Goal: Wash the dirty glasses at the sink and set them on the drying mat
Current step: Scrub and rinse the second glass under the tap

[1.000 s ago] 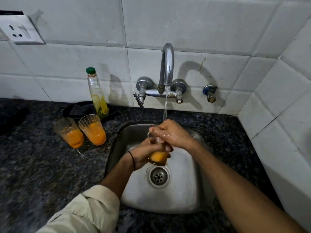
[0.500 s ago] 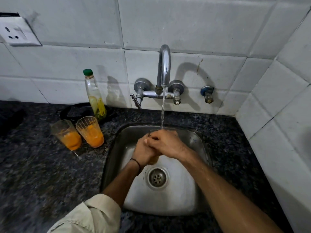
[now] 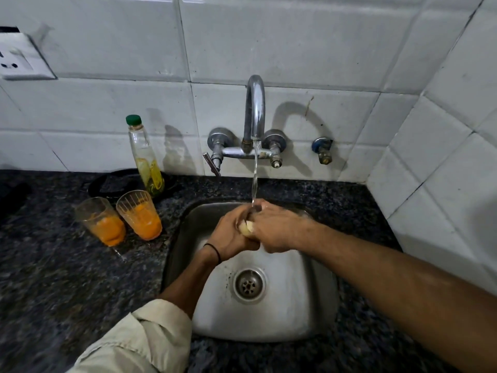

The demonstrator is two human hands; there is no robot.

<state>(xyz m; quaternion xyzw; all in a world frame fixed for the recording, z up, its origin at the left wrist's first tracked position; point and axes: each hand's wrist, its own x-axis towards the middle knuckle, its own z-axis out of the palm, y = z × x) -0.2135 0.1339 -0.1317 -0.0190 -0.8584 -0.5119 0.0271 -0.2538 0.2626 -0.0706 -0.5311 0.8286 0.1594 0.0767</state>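
I hold the glass point(image 3: 246, 224) mid-frame under the tap stream point(image 3: 254, 179) so residue rinses into the sink point(image 3: 269, 313): left hand point(image 3: 231, 235) grip wraps it, right hand point(image 3: 274, 230) clenched over its mouth.

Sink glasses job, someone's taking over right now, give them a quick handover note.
Left hand: wrapped round the glass over the sink.
Right hand: closed over the same glass from the other side, under the running tap.
Two dirty glasses with orange residue stand on the counter, left of the sink, beside the green-capped bottle.
Done: nothing shown as finished; one glass mid-wash.
Left: finish this glass, wash the other two, set all on the drying mat, which I can't pick out for certain.
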